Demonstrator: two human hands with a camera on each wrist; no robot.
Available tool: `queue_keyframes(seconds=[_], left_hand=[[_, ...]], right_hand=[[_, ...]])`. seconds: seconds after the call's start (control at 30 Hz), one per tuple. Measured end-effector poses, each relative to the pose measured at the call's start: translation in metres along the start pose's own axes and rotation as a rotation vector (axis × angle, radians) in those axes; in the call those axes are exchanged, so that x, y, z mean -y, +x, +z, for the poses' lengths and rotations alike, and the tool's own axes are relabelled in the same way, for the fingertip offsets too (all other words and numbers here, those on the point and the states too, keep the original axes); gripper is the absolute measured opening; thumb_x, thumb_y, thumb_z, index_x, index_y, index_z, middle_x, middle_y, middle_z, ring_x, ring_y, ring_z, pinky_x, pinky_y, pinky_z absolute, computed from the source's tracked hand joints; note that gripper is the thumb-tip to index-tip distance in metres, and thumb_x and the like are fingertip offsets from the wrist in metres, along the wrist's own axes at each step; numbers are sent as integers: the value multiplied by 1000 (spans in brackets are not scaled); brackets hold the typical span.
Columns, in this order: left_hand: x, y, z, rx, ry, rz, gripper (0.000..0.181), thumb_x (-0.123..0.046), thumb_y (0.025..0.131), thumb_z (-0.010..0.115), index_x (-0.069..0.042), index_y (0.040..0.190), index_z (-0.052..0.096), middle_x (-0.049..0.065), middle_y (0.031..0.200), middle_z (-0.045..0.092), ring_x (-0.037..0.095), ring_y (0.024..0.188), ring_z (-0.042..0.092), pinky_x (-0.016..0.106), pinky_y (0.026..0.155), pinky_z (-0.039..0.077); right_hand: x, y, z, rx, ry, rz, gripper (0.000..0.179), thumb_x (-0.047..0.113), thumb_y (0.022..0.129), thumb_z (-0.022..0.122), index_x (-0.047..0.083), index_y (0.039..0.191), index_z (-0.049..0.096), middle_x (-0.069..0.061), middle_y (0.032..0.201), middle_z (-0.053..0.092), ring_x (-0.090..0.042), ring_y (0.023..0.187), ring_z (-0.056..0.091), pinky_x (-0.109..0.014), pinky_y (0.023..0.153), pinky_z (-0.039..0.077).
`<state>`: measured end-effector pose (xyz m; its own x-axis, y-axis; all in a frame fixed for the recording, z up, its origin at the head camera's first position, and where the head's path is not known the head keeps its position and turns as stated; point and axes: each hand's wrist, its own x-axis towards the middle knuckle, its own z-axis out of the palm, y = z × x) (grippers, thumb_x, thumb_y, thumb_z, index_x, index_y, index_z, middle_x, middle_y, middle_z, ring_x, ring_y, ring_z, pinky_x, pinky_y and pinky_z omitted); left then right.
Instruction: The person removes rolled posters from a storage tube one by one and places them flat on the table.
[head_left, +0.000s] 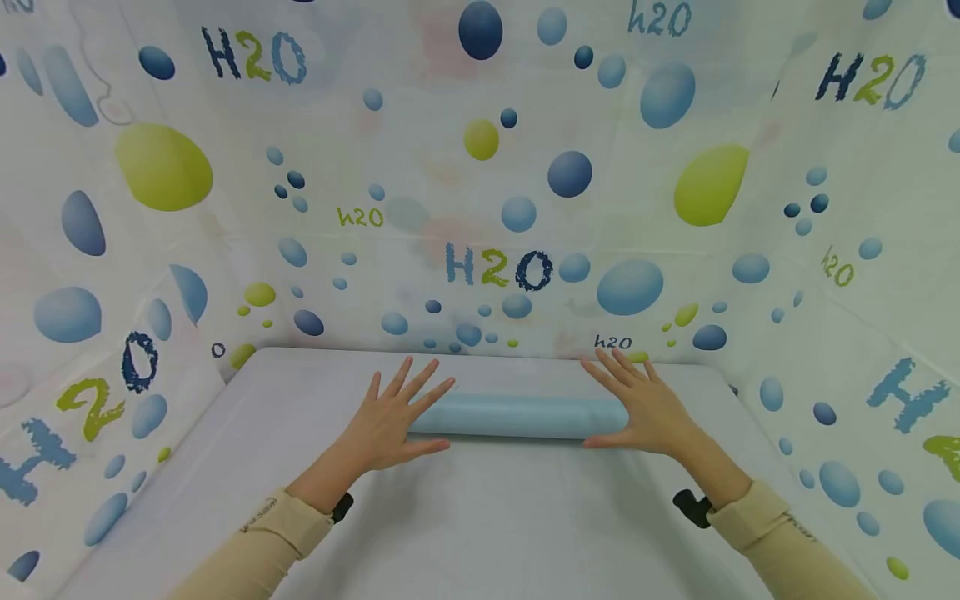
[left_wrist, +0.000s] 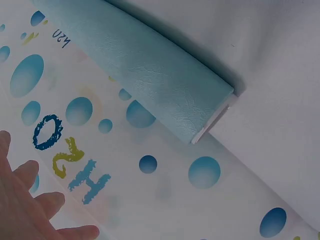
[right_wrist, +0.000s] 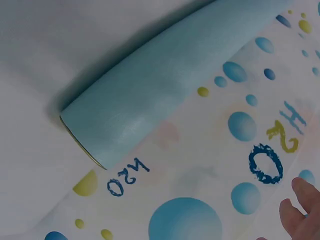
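A light-blue roll [head_left: 517,417], like rolled wallpaper, lies crosswise near the far edge of the white table. My left hand [head_left: 390,425] is held at its left end with fingers spread wide, overlapping the roll in the head view. On the other side my right hand [head_left: 651,410], likewise spread, overlaps the right end. Neither hand grips anything. Fine creases mark the surface of the roll [left_wrist: 155,75] in the left wrist view, where a white inner edge shows at its end. In the right wrist view the roll [right_wrist: 145,85] looks smoother, with a thin dark rim.
A curtain [head_left: 420,142] printed with blue and green drops and "H2O" lettering hangs behind and at both sides of the table [head_left: 510,517]. Both wrists carry dark camera mounts [head_left: 692,508] below the beige sleeves [head_left: 780,525].
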<state>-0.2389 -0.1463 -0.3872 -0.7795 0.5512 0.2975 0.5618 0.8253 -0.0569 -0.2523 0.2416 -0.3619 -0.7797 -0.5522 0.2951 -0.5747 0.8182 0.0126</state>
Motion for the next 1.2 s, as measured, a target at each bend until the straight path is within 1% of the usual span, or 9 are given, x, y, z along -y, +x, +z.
queue_keyframes(seconds=[0.2, 0.43, 0.63, 0.9, 1.03, 1.2], left_hand=[[3, 0, 4, -21, -4, 12, 81, -68, 80, 47, -28, 146, 22, 4, 152, 15, 37, 137, 11, 68, 96, 20], [6, 2, 10, -13, -25, 3, 80, -67, 80, 48, -28, 146, 22, 4, 152, 15, 37, 137, 10, 68, 97, 19], [10, 2, 14, -23, -34, -6, 80, -64, 80, 52, -26, 145, 26, 5, 151, 17, 38, 136, 13, 68, 96, 20], [15, 2, 21, -27, -40, -6, 79, -61, 80, 55, -25, 145, 28, 6, 151, 19, 38, 136, 14, 68, 95, 22], [18, 2, 27, -22, -29, -18, 79, -62, 81, 53, -26, 145, 26, 6, 151, 19, 38, 136, 14, 67, 95, 23], [22, 1, 31, -24, -23, -34, 77, -61, 82, 51, -26, 145, 25, 7, 150, 20, 39, 135, 16, 67, 95, 24]], right_hand=[[-3, 2, 9, 2, -1, 16, 107, 78, 61, 59, 24, 146, 24, -6, 151, 17, -36, 135, 19, -66, 100, 14], [-4, 6, 14, 32, 5, 49, 107, 78, 60, 58, 23, 146, 25, -8, 151, 19, -33, 136, 16, -64, 101, 12], [-5, 8, 17, 55, 8, 76, 108, 80, 59, 57, 22, 145, 25, -8, 151, 17, -30, 138, 12, -62, 103, 10], [-9, 10, 27, 61, 12, 76, 108, 80, 60, 56, 22, 146, 25, -8, 151, 19, -31, 137, 13, -62, 103, 10], [-11, 11, 32, 51, 2, 71, 107, 80, 60, 55, 22, 145, 26, -8, 150, 20, -31, 137, 16, -62, 103, 10], [-14, 12, 39, 5, -13, 48, 104, 79, 61, 57, 20, 144, 30, -11, 148, 25, -34, 134, 23, -64, 101, 16]])
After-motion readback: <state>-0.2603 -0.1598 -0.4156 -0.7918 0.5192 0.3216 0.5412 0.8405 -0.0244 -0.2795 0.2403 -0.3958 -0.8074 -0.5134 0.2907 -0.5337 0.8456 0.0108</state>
